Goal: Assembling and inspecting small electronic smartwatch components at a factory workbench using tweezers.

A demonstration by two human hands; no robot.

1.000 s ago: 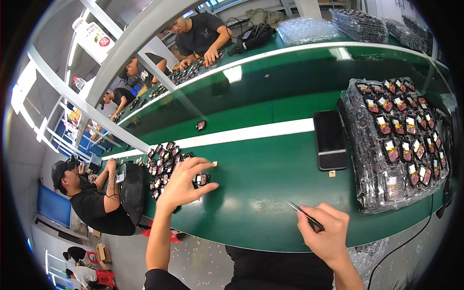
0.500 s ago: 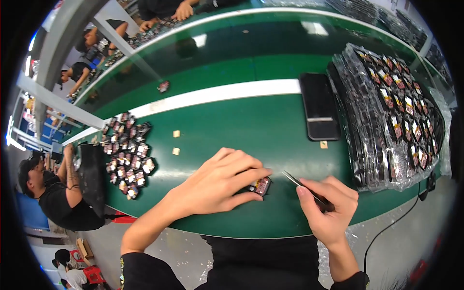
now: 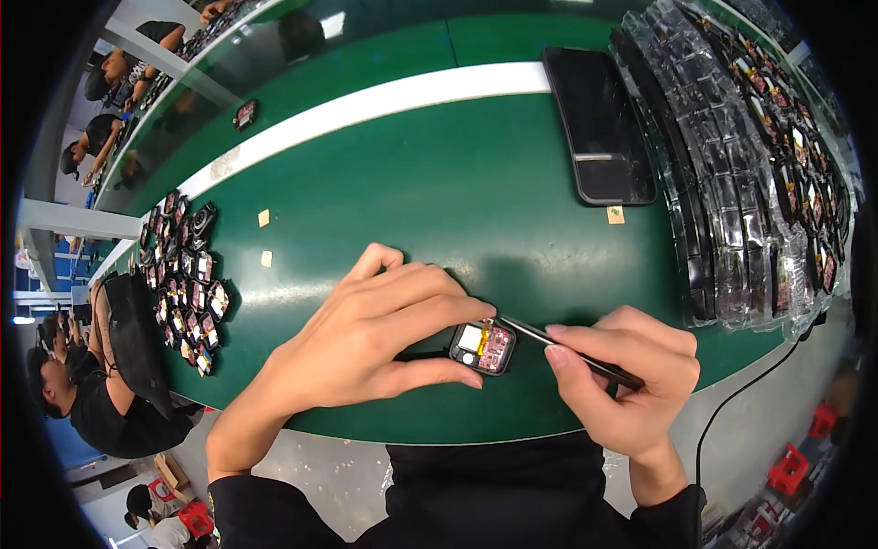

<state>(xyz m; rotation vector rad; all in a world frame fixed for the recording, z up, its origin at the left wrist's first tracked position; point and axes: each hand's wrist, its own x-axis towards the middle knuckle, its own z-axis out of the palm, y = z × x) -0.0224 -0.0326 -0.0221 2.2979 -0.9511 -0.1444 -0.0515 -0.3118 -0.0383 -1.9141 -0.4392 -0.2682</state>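
Observation:
A small square black housing [image 3: 495, 349] lies on the green table, showing a reddish circuit board, a white block and a yellow strip inside. My left hand [image 3: 366, 334] grips it from the left, index finger at its top edge and thumb at its lower edge; the other fingers arch over the table. My right hand [image 3: 631, 371] is closed around metal tweezers [image 3: 530, 331]. Their tips reach the housing's upper right corner, close to my left index fingertip; whether they pinch anything is too small to tell.
Many similar housings [image 3: 187, 293] lie clustered at the left. A black phone [image 3: 599, 128] rests at the back right beside stacked clear plastic trays [image 3: 732, 183] of parts. Small tan squares [image 3: 264, 218] dot the table. A co-worker [image 3: 110, 366] sits at the left.
The tweezers have moved left to the housing's corner. More of the housing's inside now shows between my left fingers. The whole view has shifted, with phone and trays appearing higher.

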